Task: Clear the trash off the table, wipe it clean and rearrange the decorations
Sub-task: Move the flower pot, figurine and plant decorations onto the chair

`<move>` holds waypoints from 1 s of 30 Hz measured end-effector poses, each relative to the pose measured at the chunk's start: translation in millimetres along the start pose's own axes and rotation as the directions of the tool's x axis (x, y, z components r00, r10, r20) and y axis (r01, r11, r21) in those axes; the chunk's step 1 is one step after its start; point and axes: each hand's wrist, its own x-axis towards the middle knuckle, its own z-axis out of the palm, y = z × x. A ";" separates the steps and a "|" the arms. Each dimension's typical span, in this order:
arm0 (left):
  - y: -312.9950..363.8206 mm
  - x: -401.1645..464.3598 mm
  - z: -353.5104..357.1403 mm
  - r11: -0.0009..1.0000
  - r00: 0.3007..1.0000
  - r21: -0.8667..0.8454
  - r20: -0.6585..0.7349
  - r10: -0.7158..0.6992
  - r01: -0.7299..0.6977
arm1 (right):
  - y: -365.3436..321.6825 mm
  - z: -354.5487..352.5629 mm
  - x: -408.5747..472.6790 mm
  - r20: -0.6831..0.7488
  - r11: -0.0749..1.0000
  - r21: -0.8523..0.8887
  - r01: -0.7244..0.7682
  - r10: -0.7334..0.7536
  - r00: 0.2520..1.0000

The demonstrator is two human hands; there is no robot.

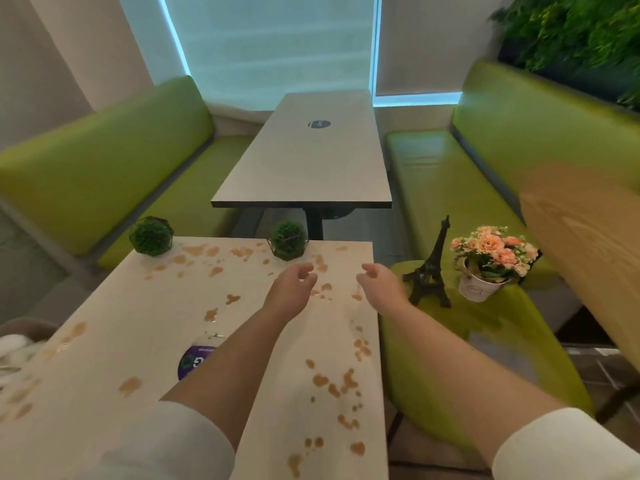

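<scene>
A pale table (145, 327) lies before me, spotted all over with brown stains. Two green ball plants in wire frames stand at its far edge, one at the left corner (151, 236) and one near the middle (288, 240). My left hand (292, 285) hovers over the table just in front of the middle plant, fingers loosely curled, holding nothing. My right hand (381, 282) hovers over the table's right edge, relaxed and empty. On the green seat to the right stand a dark Eiffel Tower model (431, 268) and a white pot of pink flowers (485, 265).
A second table (304, 157) stands beyond, with green benches (86, 168) on both sides. A wooden tabletop (588, 244) juts in at right. White crumpled material (14, 348) shows at the left edge. A round purple sticker (194, 362) is on the near table.
</scene>
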 end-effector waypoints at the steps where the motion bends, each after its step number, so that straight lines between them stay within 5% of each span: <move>1: -6.4 0.6 -10.6 1.000 1.000 0.000 -0.010 -0.002 0.002 | -6.3 9.9 -0.6 0.018 1.000 0.010 0.006 -0.006 1.000; 11: -52.9 49.4 -56.9 0.993 0.993 -0.051 -0.036 -0.111 0.109 | -41.8 80.6 35.6 0.068 1.000 0.004 0.001 -0.001 0.998; 30: -95.1 203.4 -4.2 0.935 0.932 -0.115 -0.099 -0.347 0.336 | -25.1 147.0 218.7 0.158 0.997 -0.068 -0.037 0.047 0.986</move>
